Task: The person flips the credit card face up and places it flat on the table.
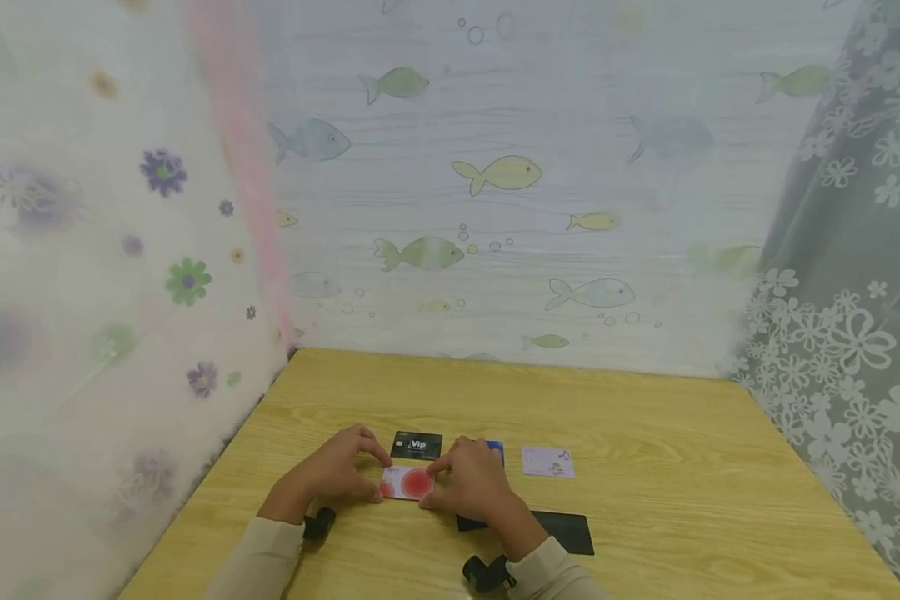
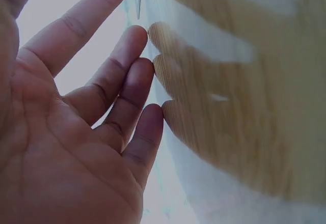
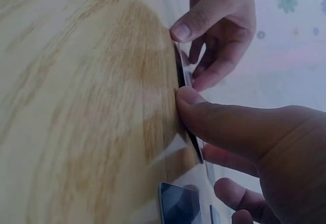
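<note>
A white card with red circles lies just below a black card marked "Vip". At its left end, my left hand holds it by the corners with thumb and index finger. The other fingers of that hand are fairly straight, their tips on the tabletop in the left wrist view. My right hand grips the right end the same way, thumb at the near edge. In the right wrist view the card shows nearly edge-on, its underside dark. A blue card is partly hidden behind my right hand.
A pale pink card lies to the right on the wooden table. Under my right forearm is a flat black rectangular piece, partly covered. Curtains with fish and flowers hang around the table.
</note>
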Tool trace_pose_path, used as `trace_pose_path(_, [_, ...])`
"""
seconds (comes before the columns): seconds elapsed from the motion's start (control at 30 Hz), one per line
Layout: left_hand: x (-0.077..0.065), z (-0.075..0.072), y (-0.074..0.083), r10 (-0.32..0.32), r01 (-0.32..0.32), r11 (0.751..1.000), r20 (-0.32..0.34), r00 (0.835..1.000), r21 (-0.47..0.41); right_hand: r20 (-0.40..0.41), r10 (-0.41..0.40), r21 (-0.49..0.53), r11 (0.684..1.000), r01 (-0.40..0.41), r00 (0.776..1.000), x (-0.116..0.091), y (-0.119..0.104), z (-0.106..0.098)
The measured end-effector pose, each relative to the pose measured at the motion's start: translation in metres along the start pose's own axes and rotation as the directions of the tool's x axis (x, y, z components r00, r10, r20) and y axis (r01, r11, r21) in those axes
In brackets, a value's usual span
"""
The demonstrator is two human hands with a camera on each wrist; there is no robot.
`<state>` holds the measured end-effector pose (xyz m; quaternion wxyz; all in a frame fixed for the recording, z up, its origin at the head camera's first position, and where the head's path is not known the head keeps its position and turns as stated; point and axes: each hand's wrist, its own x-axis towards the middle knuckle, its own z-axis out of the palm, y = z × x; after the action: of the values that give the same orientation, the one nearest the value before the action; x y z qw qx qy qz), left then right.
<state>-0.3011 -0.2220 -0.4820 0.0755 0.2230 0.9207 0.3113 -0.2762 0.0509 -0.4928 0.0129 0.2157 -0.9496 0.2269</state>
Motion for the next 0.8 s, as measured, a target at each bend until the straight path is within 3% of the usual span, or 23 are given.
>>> trace_pose_path(0.27, [-0.0027, -0.0010, 0.0039, -0.089, 0.089, 0.996, 0.002, 0.996, -0.017, 0.021, 0.058, 0.051, 0.997, -0.059, 0.998, -0.0016, -0.0063, -0.0065])
trace_pose_path(0.8, [-0.0010, -0.0002, 0.0005, -0.089, 0.089, 0.996, 0.008, 0.996, -0.011, 0.024, 0.057, -0.022, 0.998, -0.057, 0.998, -0.0027, -0.0050, -0.0051])
